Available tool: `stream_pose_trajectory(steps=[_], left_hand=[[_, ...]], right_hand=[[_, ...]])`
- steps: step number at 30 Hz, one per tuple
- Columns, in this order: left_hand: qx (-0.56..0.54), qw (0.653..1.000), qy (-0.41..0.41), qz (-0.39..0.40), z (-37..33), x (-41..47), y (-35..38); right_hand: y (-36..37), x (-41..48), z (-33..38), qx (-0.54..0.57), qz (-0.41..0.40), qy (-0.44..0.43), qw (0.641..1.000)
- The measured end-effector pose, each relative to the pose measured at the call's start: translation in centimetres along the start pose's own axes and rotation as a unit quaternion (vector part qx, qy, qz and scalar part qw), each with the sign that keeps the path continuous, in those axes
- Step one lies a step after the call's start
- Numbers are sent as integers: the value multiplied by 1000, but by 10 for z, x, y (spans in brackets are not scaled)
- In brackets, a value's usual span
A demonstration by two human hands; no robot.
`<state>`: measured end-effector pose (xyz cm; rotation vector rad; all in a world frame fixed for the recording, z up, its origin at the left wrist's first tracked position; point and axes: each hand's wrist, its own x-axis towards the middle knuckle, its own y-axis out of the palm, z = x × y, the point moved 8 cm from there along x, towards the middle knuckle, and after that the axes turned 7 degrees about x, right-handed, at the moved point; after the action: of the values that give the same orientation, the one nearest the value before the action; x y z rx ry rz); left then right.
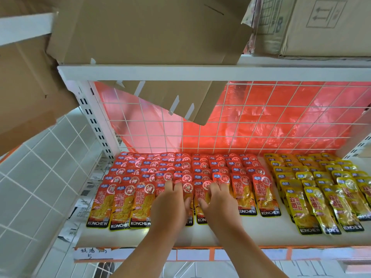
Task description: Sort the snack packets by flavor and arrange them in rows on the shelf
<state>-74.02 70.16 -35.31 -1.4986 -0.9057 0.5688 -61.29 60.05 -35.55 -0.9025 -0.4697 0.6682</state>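
Observation:
Red snack packets lie in overlapping rows across the left and middle of the white shelf. Yellow snack packets fill rows on the right part. My left hand rests flat on the front red packets in the middle, fingers stretched forward. My right hand lies beside it on the neighbouring red packet, fingers also extended. Both hands press down on the packets and hide most of the ones beneath them.
A white wire grid with red plastic film behind it forms the shelf back. Cardboard boxes sit on the upper shelf, one flap hanging down. A bare strip of shelf separates red and yellow packets. White tiled wall at left.

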Motion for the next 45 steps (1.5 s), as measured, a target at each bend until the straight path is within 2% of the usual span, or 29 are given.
stream_pose_trajectory(steps=[16, 24, 28, 34, 45], left_hand=[[-27, 1000, 15, -3, -5, 1, -19], [-69, 986, 131, -74, -20, 7, -63], [-90, 969, 210, -100, -41, 14, -104], [-155, 932, 295, -141, -103, 16, -173], [-240, 839, 442, -206, -283, -43, -264]], right_hand=[[-12, 5, 2, 22, 14, -10, 1000], [-46, 9, 16, 26, 12, -54, 998], [-94, 6, 31, 50, -31, -100, 993], [-193, -8, 25, 29, -135, -104, 985], [-387, -84, -66, 40, -298, -67, 951]])
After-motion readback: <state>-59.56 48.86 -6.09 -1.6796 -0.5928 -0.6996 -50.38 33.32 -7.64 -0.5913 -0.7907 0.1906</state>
